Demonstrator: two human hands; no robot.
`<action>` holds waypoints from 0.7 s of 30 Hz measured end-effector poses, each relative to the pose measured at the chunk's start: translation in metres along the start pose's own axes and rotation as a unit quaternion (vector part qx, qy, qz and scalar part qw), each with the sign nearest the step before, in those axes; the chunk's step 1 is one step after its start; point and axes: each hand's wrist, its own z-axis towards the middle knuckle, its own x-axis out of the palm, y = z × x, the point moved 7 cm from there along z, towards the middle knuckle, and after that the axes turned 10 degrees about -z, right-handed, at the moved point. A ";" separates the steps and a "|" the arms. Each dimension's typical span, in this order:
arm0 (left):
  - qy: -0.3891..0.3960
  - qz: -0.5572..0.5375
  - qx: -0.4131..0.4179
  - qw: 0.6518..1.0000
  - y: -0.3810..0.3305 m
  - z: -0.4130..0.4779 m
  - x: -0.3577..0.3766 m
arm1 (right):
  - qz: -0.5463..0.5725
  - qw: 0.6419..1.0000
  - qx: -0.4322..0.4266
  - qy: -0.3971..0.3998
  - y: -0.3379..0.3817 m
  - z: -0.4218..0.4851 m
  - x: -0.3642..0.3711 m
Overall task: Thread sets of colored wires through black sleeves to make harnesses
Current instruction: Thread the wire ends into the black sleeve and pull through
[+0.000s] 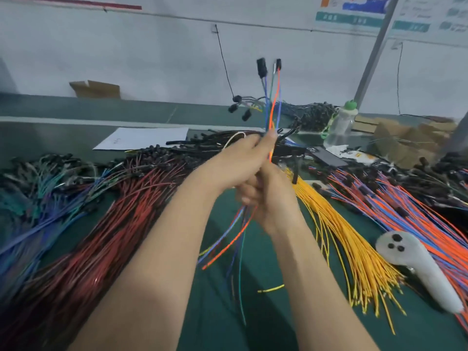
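Observation:
A small set of colored wires, blue, green and orange, stands upright above the table with black connectors at the top ends. My left hand pinches this set near its middle with fingertips up. Just below, my right hand grips the same wires in a curled fist. The loose tails hang out beneath my hands over the green mat. A pile of black sleeves lies behind my hands; I cannot tell whether a sleeve sits on the held set.
Sorted wire bundles cover the green table: blue-green ones far left, red ones, yellow ones, orange-blue ones right. A white handheld controller lies at right. A clear bottle, paper sheet and cardboard stand behind.

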 end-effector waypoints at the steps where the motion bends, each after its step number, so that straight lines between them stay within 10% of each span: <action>1: 0.033 -0.057 -0.020 0.998 0.007 -0.005 0.009 | 0.030 0.997 -0.024 -0.065 0.008 0.004 -0.009; 6: 0.172 -0.092 -0.101 0.976 0.052 -0.034 0.045 | 0.127 0.964 -0.146 -0.185 0.046 0.011 -0.057; 21: 0.158 -0.075 -0.072 0.982 0.086 0.000 0.044 | 0.226 0.956 -0.097 -0.161 0.032 0.016 -0.109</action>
